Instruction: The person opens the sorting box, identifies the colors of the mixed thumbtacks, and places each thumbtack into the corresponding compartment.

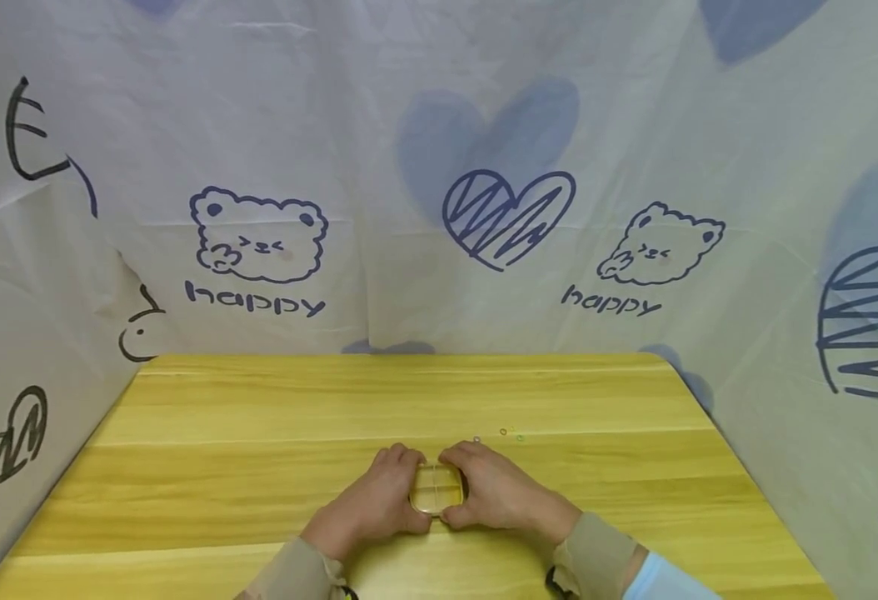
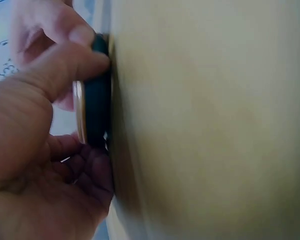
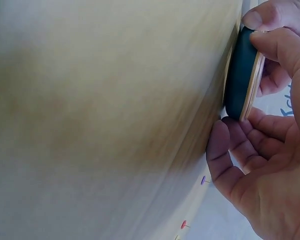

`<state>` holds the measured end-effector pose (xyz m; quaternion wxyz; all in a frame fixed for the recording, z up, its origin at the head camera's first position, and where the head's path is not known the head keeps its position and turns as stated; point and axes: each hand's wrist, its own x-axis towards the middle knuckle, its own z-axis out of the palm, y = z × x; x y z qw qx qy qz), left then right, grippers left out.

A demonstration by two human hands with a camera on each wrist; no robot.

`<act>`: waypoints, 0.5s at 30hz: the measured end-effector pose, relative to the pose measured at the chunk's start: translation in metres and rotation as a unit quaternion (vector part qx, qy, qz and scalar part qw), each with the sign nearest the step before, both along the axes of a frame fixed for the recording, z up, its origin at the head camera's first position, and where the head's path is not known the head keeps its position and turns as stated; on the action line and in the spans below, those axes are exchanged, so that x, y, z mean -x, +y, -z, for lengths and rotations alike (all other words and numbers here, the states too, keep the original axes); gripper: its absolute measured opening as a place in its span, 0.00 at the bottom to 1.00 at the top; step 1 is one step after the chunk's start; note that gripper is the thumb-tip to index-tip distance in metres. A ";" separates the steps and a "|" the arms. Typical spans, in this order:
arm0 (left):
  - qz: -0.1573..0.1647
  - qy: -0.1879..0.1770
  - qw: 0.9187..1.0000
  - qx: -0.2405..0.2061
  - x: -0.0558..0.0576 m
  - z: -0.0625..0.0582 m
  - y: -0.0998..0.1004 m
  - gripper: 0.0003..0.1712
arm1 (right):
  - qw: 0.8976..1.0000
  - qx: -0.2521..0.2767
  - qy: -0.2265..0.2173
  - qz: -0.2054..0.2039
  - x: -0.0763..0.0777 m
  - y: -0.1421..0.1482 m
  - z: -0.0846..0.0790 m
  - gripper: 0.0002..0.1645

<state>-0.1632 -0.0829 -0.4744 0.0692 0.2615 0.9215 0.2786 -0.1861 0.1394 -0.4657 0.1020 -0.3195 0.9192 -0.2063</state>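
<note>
A small rounded box with a gold rim and a top divided into compartments lies at the front middle of the table. From the wrist views its side wall is dark teal, low against the wood. My left hand grips the box's left side, thumb at the near edge and fingers at the far edge. On the opposite side my right hand holds it in the same way. Both thumbs meet close together at the near edge. Whether a clear lid covers the compartments I cannot tell.
Beyond the right hand, several tiny coloured pieces lie on the wooden table. Seen from the right wrist, a purple one and a red one look like stubby pins. A printed cloth hangs behind and at both sides.
</note>
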 end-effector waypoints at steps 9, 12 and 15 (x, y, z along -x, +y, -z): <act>0.018 -0.030 0.999 0.024 0.009 -0.007 -0.004 0.40 | 1.000 0.019 -0.022 0.002 0.002 -0.001 0.000 0.43; 0.025 -0.018 0.999 0.026 0.007 -0.006 -0.004 0.40 | 1.000 0.017 -0.017 0.002 0.001 -0.001 0.001 0.44; 0.026 -0.010 0.999 0.023 0.005 -0.005 -0.004 0.40 | 1.000 0.011 -0.007 0.002 0.000 -0.001 0.001 0.43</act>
